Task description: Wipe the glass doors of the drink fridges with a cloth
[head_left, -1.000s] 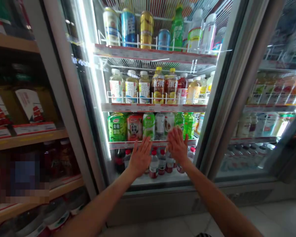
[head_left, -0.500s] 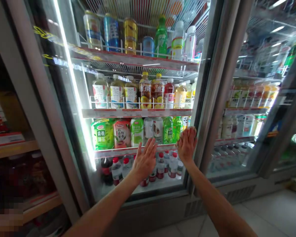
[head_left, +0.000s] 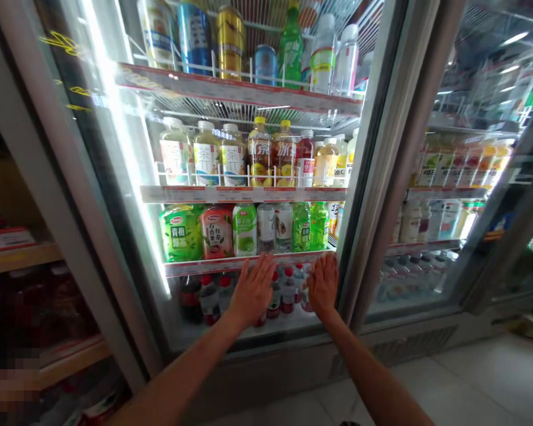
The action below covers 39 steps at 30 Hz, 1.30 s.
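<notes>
A shop's lit drinks cooler: its glass door point(head_left: 249, 177) is pressed near the lower right corner by the left hand point(head_left: 251, 291) and right hand point(head_left: 323, 285), fingers spread flat, nothing gripped. Bottled teas point(head_left: 231, 160) are shelved behind; closing appears under way, calling for steady pressure.

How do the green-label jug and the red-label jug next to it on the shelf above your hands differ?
The green-label jug has green contents and stands at the row's left end; the red-label jug looks reddish-brown and stands to its right, nearer the left hand. Both are squat, upright and wider than the slim bottles beside them.
</notes>
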{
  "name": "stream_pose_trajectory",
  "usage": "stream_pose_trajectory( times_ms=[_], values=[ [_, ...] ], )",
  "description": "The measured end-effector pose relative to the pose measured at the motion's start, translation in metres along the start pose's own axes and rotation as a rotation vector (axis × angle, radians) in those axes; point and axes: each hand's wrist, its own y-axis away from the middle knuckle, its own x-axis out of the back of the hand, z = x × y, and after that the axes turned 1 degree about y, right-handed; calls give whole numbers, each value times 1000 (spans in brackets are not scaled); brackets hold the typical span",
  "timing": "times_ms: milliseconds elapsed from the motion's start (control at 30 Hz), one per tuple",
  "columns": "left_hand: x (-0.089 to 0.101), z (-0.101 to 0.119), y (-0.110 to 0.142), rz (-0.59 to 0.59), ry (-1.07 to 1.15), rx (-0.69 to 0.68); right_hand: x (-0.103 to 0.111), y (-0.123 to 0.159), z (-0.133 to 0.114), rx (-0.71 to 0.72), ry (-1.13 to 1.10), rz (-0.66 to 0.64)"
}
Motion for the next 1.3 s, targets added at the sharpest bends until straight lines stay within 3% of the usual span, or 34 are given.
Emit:
stream_pose_trajectory(
  times_ms=[67,233,367,433,567,600,633,733,767,800,900,967,1000,1100,1133,1167,1200,1267,1300],
  values=[
    [0,-4,5,-5,-3,4,-1,-2,-7,38,-8,-3],
    [11,-24,-4,46,-10,107,-2,-74,-32,-4,-48,154],
    [24,-48,-11,120,-45,140,1,-87,-60,390,-136,-40],
    [33,-64,-11,153,-68,151,1,-92,-61,454,-140,-81],
    [52,-92,-14,208,-112,223,1,-131,-59,-66,-90,203],
    [56,-97,-15,215,-117,233,2,-140,-62,-102,-92,244],
    [59,-101,-16,221,-119,235,3,-146,-65,-44,-100,240],
    [69,-112,-19,250,-119,233,8,-152,-64,408,-115,22],
    [72,-116,-20,265,-123,237,9,-154,-58,464,-107,-4],
    [74,-120,-21,280,-130,244,10,-158,-51,421,-95,31],
    [81,-133,-25,320,-157,265,12,-175,-40,-12,-85,293],
    [82,-137,-30,324,-169,258,13,-182,-53,-86,-114,329],
    [83,-138,-32,322,-170,250,14,-182,-65,3,-132,274],
    [83,-139,-37,317,-173,222,16,-177,-95,495,-156,18],
    [84,-140,-37,317,-178,218,17,-178,-98,573,-149,-21],
    [85,-142,-37,319,-185,220,18,-182,-98,549,-139,-6],
    [86,-145,-36,317,-195,227,18,-188,-95,422,-128,61],
    [89,-149,-35,316,-214,248,17,-203,-93,32,-114,249],
    [90,-151,-34,316,-220,259,15,-209,-96,-93,-118,305]
  ],
)
